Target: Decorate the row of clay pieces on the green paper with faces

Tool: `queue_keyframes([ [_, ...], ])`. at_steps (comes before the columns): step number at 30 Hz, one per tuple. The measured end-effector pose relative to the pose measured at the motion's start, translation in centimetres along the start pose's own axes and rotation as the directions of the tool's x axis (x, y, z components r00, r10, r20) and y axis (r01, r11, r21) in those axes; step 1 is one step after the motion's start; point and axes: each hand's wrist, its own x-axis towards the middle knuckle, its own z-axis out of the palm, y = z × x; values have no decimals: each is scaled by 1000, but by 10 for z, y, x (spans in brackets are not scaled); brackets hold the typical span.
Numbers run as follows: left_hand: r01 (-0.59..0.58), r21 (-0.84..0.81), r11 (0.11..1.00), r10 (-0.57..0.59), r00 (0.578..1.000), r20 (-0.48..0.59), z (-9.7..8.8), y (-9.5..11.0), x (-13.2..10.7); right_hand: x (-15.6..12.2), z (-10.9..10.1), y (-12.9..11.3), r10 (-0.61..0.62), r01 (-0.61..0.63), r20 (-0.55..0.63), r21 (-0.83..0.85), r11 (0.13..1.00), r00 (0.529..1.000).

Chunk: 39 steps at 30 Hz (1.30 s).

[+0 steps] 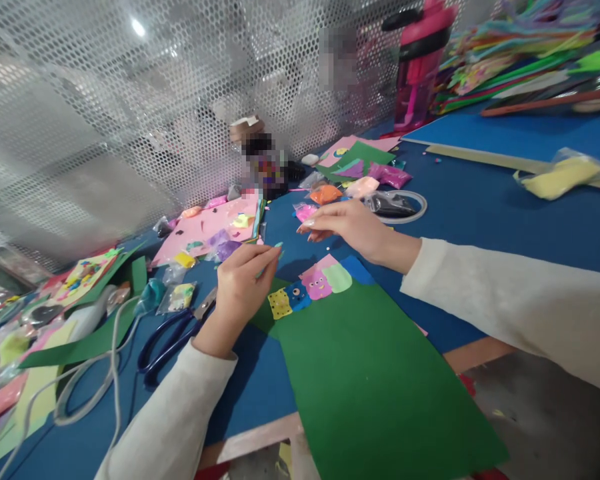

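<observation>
A large green foam sheet lies on the blue table in front of me. Small coloured monster pieces in yellow, blue, pink, light green and blue sit in a row along its far edge. My left hand hovers at the sheet's far left corner, fingers curled in a pinch around a thin teal-tipped tool. My right hand is held just beyond the row of pieces, fingers pressed together and pointing left; what they hold, if anything, is too small to see.
Blue-handled scissors lie left of my left hand, beside a white cable. Small bags of coloured clay, a pink sheet and a tape ring lie beyond. A pink bottle stands at the back; perforated metal screen behind.
</observation>
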Motion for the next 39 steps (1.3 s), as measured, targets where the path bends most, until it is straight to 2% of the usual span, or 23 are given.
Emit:
queue_keyframes([
  [4,-24,24,999,24,1000,5,0,1,0,-4,4,-2,40,-40,78,0,999,996],
  [6,-66,38,997,66,998,-1,-3,4,2,-6,5,-3,85,-93,148,50,994,985],
  [9,-153,75,985,154,988,-7,-8,8,5,-12,7,-4,160,-231,310,210,950,937],
  [12,-213,103,972,215,977,-10,-13,10,7,-17,8,-5,138,-305,447,326,895,884],
  [17,-228,96,969,230,973,-12,-16,10,7,-20,7,-5,62,-299,572,331,895,818],
  [21,-206,82,975,207,978,1,-13,6,7,-19,7,-1,88,-268,558,249,931,825],
  [24,-203,70,977,202,979,16,-11,5,7,-20,9,-1,88,-210,569,152,966,818],
  [27,-213,51,976,212,977,33,-11,8,8,-22,11,-5,38,-76,567,44,996,823],
  [29,-239,44,970,238,971,25,-12,11,8,-22,9,-8,8,42,484,-94,995,875],
  [32,-264,84,961,267,963,-22,-14,14,8,-17,3,-10,-139,231,316,-276,933,939],
  [34,-251,123,960,257,966,-34,-15,13,7,-11,-2,-7,-251,326,248,-333,885,936],
  [36,-234,143,962,238,971,-12,-14,11,6,-6,-5,-2,-311,370,212,-365,854,926],
  [39,-225,150,963,222,974,35,-12,7,5,-6,-1,5,-365,426,225,-388,817,904],
])
